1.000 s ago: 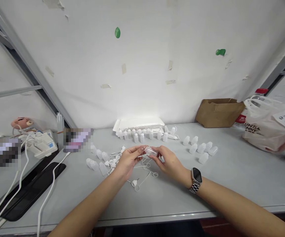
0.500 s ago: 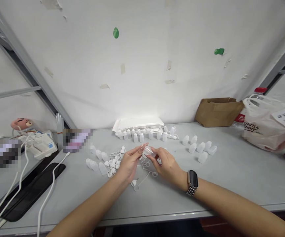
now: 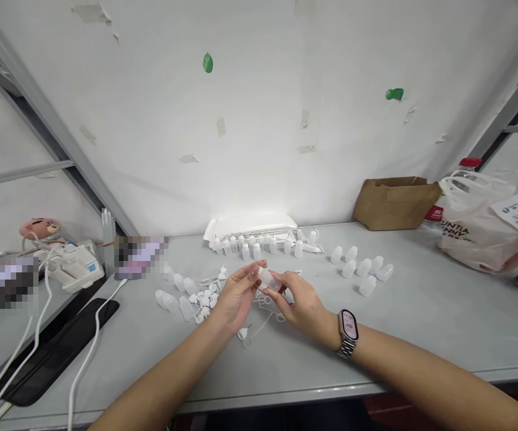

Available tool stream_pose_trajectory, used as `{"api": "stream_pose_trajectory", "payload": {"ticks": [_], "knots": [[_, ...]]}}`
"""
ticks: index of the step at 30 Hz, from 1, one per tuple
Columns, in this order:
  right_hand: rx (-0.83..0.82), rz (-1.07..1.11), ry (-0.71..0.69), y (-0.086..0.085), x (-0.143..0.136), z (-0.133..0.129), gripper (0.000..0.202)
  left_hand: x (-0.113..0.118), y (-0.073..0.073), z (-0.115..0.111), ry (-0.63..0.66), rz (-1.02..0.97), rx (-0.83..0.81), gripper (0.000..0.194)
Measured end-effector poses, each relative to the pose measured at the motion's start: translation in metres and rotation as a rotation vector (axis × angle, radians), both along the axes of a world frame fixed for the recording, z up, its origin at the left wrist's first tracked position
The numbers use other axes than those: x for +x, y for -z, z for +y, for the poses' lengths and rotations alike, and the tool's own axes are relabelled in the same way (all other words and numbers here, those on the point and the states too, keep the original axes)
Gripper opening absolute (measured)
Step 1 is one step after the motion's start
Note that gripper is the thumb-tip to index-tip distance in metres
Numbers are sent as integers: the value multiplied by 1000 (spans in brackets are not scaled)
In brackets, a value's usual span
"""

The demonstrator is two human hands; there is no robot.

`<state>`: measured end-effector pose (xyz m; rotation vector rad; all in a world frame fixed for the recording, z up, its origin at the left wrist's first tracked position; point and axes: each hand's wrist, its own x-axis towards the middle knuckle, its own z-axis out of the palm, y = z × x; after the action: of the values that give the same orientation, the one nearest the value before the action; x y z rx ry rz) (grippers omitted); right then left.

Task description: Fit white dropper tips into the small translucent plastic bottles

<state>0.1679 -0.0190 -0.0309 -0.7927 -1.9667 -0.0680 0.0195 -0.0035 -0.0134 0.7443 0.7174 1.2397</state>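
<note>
Between both hands, over the middle of the table, a small translucent plastic bottle (image 3: pixel 269 279) is held tilted. My left hand (image 3: pixel 239 292) pinches its upper left end, where fingers hide the neck. Round the body at the right, my right hand (image 3: pixel 301 299) has thumb and fingers closed. Just left of my left hand lies a pile of white caps (image 3: pixel 203 302). Under the hands are several thin white pieces with ring ends (image 3: pixel 279 318). A single cap with a dark needle-like tip (image 3: pixel 242 333) lies in front of my left wrist.
Loose bottles stand or lie at left (image 3: pixel 179 282) and right (image 3: pixel 364 267). Needle-topped bottles (image 3: pixel 257 250) line up before a white tray (image 3: pixel 259 221) by the wall. A cardboard box (image 3: pixel 396 203) and plastic bag (image 3: pixel 474 233) are at right; phone (image 3: pixel 139 256) and cables (image 3: pixel 94 335) at left.
The bottle has turned slightly in my fingers, its body now tipping down to the right. Both hands keep their hold on it. The watch screen on my right wrist has lit up.
</note>
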Motion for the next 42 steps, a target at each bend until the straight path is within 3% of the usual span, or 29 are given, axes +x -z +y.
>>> {"api": "stream_pose_trajectory", "payload": {"ticks": [3,7,12,15,17,20,23,25,31,38,42], "knots": [[-134,66,-44,-2,0,-3,15,-1,4,1,56,11,6,19],[-528,260,-185,-13,1,-4,12,-3,5,1,72,86,57,22],[-1117,584,-531,-26,5,7,25,-4,0,1,74,235,191,28],[-1304,685,-702,-26,7,16,31,-3,-2,1,10,304,241,26],[-1330,689,-676,-24,6,19,32,-2,-2,2,-74,340,237,24],[-1164,643,-428,-20,2,18,29,-2,-2,4,-169,360,195,23],[-938,563,-203,-18,-1,12,27,-1,1,4,-179,345,161,24],[-910,520,-170,-19,-2,8,23,-1,2,3,-157,331,162,25],[-1137,644,-365,-21,-3,7,26,1,1,-1,-70,329,171,28],[-1414,880,-732,-18,2,13,19,-1,-8,1,29,294,147,24],[-1430,906,-742,-22,4,13,22,-4,-13,3,59,208,126,28]]}}
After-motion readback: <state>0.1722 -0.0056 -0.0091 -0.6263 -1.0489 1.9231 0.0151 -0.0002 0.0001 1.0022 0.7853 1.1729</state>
